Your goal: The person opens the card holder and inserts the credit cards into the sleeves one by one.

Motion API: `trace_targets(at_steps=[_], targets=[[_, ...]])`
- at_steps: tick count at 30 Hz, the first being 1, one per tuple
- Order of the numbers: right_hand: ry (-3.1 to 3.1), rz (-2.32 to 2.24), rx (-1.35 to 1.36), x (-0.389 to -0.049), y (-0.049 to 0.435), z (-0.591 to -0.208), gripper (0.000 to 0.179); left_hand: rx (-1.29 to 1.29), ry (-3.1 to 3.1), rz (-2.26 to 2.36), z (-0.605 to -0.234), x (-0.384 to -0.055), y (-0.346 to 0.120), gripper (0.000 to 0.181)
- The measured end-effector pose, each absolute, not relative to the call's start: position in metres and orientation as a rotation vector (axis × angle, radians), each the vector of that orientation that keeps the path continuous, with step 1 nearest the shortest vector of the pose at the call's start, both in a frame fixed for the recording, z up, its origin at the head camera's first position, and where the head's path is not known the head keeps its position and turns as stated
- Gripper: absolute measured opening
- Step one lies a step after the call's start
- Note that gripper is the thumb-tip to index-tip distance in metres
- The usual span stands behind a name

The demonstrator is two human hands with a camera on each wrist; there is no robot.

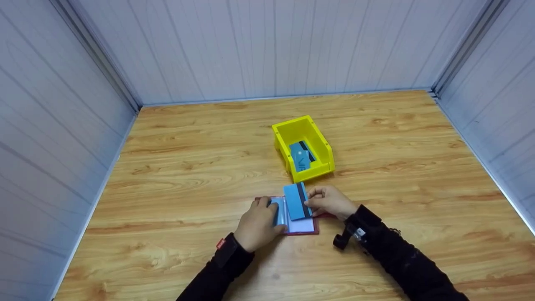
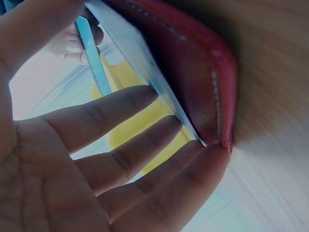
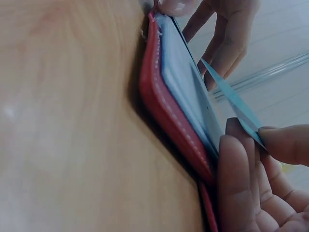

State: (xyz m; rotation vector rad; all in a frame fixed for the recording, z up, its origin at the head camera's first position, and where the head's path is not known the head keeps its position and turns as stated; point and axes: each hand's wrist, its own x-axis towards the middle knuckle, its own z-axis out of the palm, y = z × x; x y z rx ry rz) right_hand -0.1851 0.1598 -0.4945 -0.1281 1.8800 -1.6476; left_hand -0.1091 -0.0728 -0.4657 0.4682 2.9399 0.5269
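Note:
A red card holder (image 1: 316,231) lies opened out on the table, with clear sleeves inside and a blue card (image 1: 276,211) showing on its left side. My left hand (image 1: 258,223) rests on that left side; in the left wrist view its fairly straight fingers (image 2: 140,145) touch the sleeve edges and the red cover (image 2: 193,82). Between thumb and fingers, my right hand (image 1: 332,202) pinches a blue card with a dark stripe (image 1: 296,200), tilted above the holder's right side. The right wrist view shows the card (image 3: 234,99) edge-on, apart from the sleeves.
Just beyond the holder stands a yellow open-front bin (image 1: 326,163) with several blue cards (image 1: 300,156) in it. The wood-grain table (image 1: 188,154) is bounded by pale panel walls (image 1: 259,50) at the back and sides.

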Motion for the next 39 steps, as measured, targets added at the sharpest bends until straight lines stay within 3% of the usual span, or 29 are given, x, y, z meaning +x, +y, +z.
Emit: trace_targets(at_steps=[7, 19, 39], targets=[[1.895, -1.649, -0.105, -0.184, 0.159, -0.494, 0.011, 0.373, 2.841, 0.674, -0.459, -0.114, -0.076, 0.059], [1.932, -1.648, -0.137, -0.182, 0.158, -0.491, 0.014, 0.246, 2.484, 1.436, -0.457, -0.139, -0.075, 0.073], [1.930, -1.632, -0.233, -0.176, 0.156, -0.489, 0.020, 0.142, 2.360, 1.595, -0.471, -0.145, -0.058, 0.032]])
